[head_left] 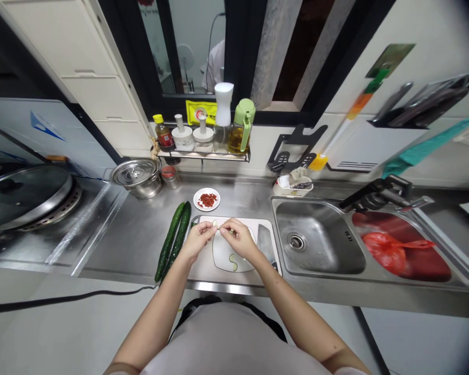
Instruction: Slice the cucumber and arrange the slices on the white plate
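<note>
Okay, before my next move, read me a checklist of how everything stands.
1. Small pale piece held: ok, pinched by the left hand.
2. Right hand gripping it too: cannot tell; fingertips are very close.
3. Knife well away from the right hand: not ok; it lies nearby on the cutting board.
4. Two cucumbers side by side: ok, left of the board.
5. Chopped red pieces contained: ok, on the white plate.

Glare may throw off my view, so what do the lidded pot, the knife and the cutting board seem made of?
Lidded pot: likely polished stainless steel; silvery with bright reflections. Knife: the blade looks like smooth metal, grey with a soft sheen; the handle is dark, its material unclear. Cutting board: probably plastic, pale and fairly matte, with no visible wood grain.
</note>
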`<state>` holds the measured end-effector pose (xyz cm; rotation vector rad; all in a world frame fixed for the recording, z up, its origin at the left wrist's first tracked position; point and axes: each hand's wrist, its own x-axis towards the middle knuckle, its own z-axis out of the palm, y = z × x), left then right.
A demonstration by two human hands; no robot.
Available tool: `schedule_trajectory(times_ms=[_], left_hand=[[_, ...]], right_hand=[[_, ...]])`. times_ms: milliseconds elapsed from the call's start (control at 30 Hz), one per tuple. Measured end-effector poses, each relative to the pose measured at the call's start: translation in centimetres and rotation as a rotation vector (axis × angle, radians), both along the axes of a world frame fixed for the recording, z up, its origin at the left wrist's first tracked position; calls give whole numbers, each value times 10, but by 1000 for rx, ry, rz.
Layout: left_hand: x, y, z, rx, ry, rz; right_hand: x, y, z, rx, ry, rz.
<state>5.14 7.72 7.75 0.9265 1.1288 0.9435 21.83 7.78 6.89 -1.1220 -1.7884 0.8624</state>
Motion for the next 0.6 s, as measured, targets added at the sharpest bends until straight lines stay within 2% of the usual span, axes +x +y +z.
schedule_trajectory(times_ms=[233, 600], left_hand=[[2, 1, -2, 151, 39, 6], [6, 1, -10, 213, 78, 10]], right_hand=[[-5, 2, 4, -249, 166, -55], [-5, 3, 8, -498, 291, -78]])
